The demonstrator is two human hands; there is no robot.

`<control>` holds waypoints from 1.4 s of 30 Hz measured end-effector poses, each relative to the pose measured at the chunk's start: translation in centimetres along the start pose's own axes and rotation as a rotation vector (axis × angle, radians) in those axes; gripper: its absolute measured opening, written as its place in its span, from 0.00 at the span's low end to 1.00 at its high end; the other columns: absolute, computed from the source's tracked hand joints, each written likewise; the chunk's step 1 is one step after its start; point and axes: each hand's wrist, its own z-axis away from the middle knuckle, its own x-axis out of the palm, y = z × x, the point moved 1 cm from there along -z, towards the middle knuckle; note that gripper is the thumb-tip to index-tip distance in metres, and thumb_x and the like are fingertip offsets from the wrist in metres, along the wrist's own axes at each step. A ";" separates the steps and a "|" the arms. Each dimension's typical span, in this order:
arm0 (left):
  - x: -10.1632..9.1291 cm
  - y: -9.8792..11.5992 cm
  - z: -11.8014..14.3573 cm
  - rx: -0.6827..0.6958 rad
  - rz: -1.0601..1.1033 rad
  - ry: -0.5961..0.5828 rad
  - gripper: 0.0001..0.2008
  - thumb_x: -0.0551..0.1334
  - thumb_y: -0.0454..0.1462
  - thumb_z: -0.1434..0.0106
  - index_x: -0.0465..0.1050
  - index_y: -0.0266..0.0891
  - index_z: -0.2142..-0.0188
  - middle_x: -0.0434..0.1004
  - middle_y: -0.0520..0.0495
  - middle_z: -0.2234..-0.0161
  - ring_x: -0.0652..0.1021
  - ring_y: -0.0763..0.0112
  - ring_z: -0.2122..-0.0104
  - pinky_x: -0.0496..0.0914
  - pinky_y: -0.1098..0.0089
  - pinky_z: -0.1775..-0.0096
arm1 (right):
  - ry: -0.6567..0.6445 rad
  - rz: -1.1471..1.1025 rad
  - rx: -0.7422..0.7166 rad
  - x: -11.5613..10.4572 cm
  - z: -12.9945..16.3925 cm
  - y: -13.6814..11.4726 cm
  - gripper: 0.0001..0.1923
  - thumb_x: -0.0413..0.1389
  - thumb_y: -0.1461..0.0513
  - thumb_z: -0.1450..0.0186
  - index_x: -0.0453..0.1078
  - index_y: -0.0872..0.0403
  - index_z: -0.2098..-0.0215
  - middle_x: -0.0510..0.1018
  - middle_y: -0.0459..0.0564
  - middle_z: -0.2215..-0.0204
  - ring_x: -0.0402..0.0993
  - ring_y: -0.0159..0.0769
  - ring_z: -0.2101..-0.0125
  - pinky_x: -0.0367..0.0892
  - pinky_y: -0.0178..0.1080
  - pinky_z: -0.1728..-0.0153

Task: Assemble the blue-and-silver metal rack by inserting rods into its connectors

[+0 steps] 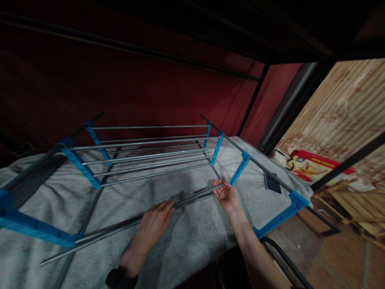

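A person leans over a grey blanket [186,249] with both hands on a pair of metal rods [186,202], which slant across the near side of a half-built rack [182,152]. The left hand [158,218] lies back upward with its fingers closed over the rods near their middle, and a dark watch [120,278] sits on that wrist. The right hand [225,195] has its fingers curled round the right end of the rods, just beside the lower end of a blue bracket [241,166]; whether it touches the bracket cannot be told. At the left, the rods run past the foot of another blue bracket [39,230], one of them reaching further out.

Behind the hands, several rods already span the rack from side to side. A phone [273,184] lies on the blanket at the right, beyond the dark side pole [264,167], and a red and yellow box [315,164] stands further off
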 end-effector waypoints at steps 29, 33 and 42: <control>-0.6 -0.4 0.0 -0.038 0.037 -0.055 0.18 0.49 0.42 0.26 0.75 0.42 0.48 0.80 0.44 0.53 0.81 0.63 0.57 0.74 0.65 0.55 | -0.051 0.022 -0.125 0.4 1.3 -1.1 0.09 0.52 0.66 0.29 0.74 0.53 0.63 0.83 0.47 0.69 0.81 0.29 0.70 0.78 0.31 0.66; -0.4 -0.1 0.0 -0.001 0.023 -0.021 0.18 0.49 0.42 0.26 0.75 0.42 0.49 0.81 0.45 0.55 0.81 0.63 0.58 0.74 0.65 0.55 | -0.039 0.062 -0.087 0.5 1.4 -0.8 0.08 0.53 0.69 0.31 0.74 0.54 0.64 0.83 0.47 0.70 0.81 0.29 0.71 0.78 0.31 0.67; -0.3 0.3 0.1 0.015 -0.007 -0.014 0.16 0.50 0.40 0.26 0.75 0.42 0.50 0.81 0.45 0.56 0.81 0.62 0.58 0.73 0.65 0.55 | -0.012 0.081 -0.061 0.1 1.0 -0.5 0.05 0.58 0.68 0.35 0.73 0.52 0.66 0.83 0.47 0.70 0.81 0.30 0.72 0.77 0.31 0.68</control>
